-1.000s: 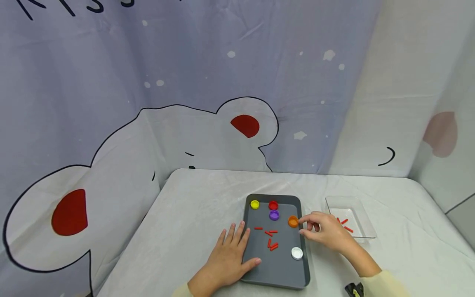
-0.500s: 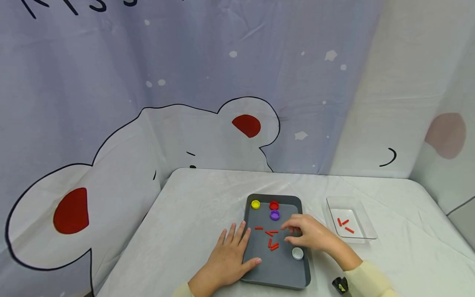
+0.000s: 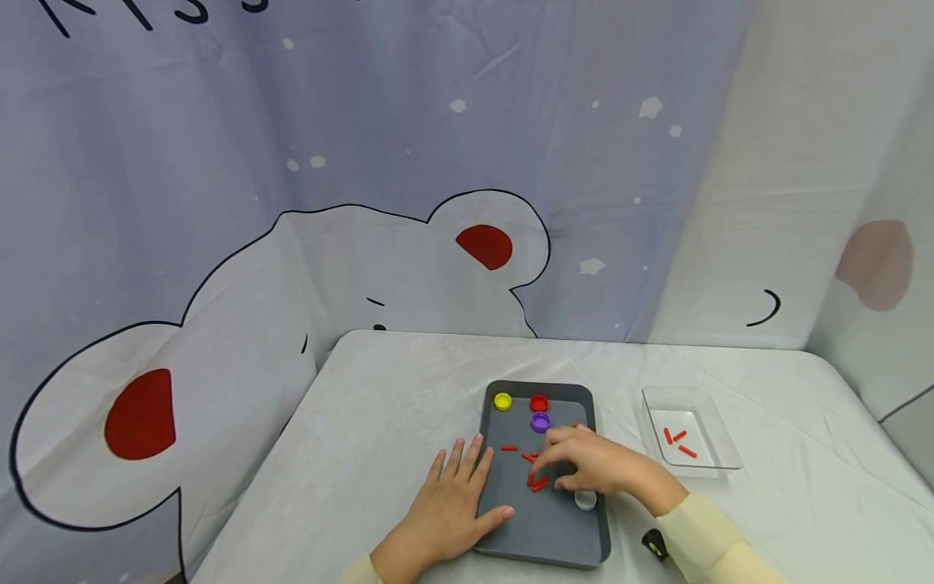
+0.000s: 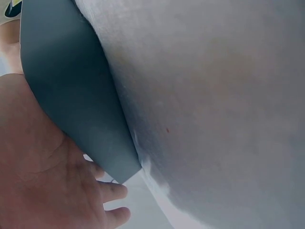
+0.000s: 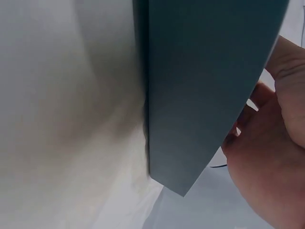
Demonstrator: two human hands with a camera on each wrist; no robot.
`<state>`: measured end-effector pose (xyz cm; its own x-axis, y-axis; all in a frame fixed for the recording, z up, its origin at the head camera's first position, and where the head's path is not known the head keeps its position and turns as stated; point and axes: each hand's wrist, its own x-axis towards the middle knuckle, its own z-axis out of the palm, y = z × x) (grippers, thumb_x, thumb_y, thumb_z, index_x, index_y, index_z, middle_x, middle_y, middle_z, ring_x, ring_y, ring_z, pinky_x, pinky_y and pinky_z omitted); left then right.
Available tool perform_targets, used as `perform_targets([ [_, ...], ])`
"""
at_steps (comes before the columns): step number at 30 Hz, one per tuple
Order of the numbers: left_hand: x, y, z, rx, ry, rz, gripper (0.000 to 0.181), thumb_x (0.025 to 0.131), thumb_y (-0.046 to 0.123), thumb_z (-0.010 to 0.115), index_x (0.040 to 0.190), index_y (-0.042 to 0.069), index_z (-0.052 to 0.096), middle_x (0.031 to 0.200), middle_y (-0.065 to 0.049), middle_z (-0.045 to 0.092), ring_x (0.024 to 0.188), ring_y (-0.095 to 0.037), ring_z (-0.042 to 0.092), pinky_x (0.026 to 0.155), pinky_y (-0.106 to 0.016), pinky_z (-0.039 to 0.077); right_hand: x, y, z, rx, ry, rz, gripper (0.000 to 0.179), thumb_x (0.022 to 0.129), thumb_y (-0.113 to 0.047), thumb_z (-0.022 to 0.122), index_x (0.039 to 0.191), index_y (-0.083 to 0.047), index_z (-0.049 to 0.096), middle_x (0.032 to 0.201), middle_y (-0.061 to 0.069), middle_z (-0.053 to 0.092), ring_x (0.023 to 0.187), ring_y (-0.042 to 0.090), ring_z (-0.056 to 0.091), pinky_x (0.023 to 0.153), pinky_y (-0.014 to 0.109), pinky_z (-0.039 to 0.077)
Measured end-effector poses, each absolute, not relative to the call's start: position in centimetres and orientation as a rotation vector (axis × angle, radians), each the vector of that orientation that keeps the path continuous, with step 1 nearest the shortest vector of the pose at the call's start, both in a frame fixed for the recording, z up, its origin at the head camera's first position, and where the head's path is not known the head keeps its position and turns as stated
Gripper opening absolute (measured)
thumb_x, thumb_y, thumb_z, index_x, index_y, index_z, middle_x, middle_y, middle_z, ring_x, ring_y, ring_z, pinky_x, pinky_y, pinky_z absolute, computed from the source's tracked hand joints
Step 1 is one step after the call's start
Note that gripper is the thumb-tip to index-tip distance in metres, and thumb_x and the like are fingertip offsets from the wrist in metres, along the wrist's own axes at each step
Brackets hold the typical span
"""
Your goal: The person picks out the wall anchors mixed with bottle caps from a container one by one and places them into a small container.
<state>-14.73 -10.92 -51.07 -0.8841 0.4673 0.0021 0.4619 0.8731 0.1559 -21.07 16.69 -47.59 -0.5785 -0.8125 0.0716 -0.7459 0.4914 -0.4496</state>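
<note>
A grey tray point(image 3: 525, 543) lies on the white-covered table. My left hand point(image 3: 448, 511) rests with spread fingers along its left rim, thumb over the inside. Above the tray's right half, my right hand point(image 3: 591, 460) reaches down, index finger and thumb apart, fingertips right by several short red sticks point(image 3: 539, 484). Another red stick point(image 3: 509, 448) lies further left. Small round caps sit in the tray: yellow point(image 3: 503, 401), red point(image 3: 538, 404), purple point(image 3: 541, 422) and white point(image 3: 585, 500). The right hand mostly hides an orange cap. In both wrist views the tray's outer wall point(image 5: 200, 95) covers the fingertips.
To the right of the tray stands a clear plastic box point(image 3: 718, 442) with 3 red sticks point(image 3: 687, 451) in it. A printed curtain point(image 3: 409, 268) hangs behind the table. A small black item point(image 3: 655, 544) shows at the right sleeve.
My right hand has moved left from the orange cap at the tray's right rim to the red sticks, its fingers lowering among them. The left hand stays in place.
</note>
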Motion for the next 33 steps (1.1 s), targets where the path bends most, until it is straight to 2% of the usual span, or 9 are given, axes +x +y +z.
perform_targets([
  [9, -14.8, -10.8, -50.6, 0.728, 2.977, 0.24, 0.089, 0.097, 0.074, 0.036, 0.16, 0.011, 0.031, 0.169, -0.01, 0.019, 0.153, -0.038, 0.02, 0.12, -0.06, 0.019, -22.3, 15.7, -47.7, -1.492, 2.509, -0.507, 0.041, 0.083, -0.003, 0.08, 0.112, -0.032, 0.079, 0.104, -0.012, 0.053, 0.094, 0.004, 0.047, 0.084, 0.025, 0.043],
  [14, -14.7, -10.7, -50.5, 0.726, 2.966, 0.249, 0.089, 0.097, 0.074, 0.036, 0.16, 0.012, 0.032, 0.168, -0.011, 0.02, 0.154, -0.038, 0.02, 0.119, -0.06, 0.02, -22.8, 15.2, -48.2, -1.526, 2.499, -0.403, 0.039, 0.084, -0.006, 0.08, 0.108, -0.036, 0.079, 0.104, -0.012, 0.054, 0.093, 0.004, 0.045, 0.082, 0.022, 0.042],
  [23, -14.7, -10.7, -50.8, 0.731, 2.977, 0.237, 0.089, 0.097, 0.074, 0.036, 0.16, 0.012, 0.031, 0.169, -0.009, 0.019, 0.154, -0.037, 0.019, 0.12, -0.059, 0.019, -23.3, 14.9, -48.4, -1.555, 2.489, -0.368, 0.034, 0.083, -0.008, 0.082, 0.104, -0.035, 0.08, 0.1, -0.013, 0.052, 0.089, 0.003, 0.043, 0.079, 0.02, 0.038],
  [33, -14.7, -11.0, -51.0, 0.717, 2.979, 0.239, 0.09, 0.096, 0.076, 0.035, 0.16, 0.013, 0.031, 0.169, -0.009, 0.018, 0.154, -0.036, 0.018, 0.12, -0.06, 0.018, -23.4, 14.8, -48.4, -1.536, 2.486, -0.345, 0.033, 0.083, -0.01, 0.082, 0.103, -0.036, 0.08, 0.101, -0.013, 0.052, 0.091, 0.003, 0.045, 0.081, 0.022, 0.039],
])
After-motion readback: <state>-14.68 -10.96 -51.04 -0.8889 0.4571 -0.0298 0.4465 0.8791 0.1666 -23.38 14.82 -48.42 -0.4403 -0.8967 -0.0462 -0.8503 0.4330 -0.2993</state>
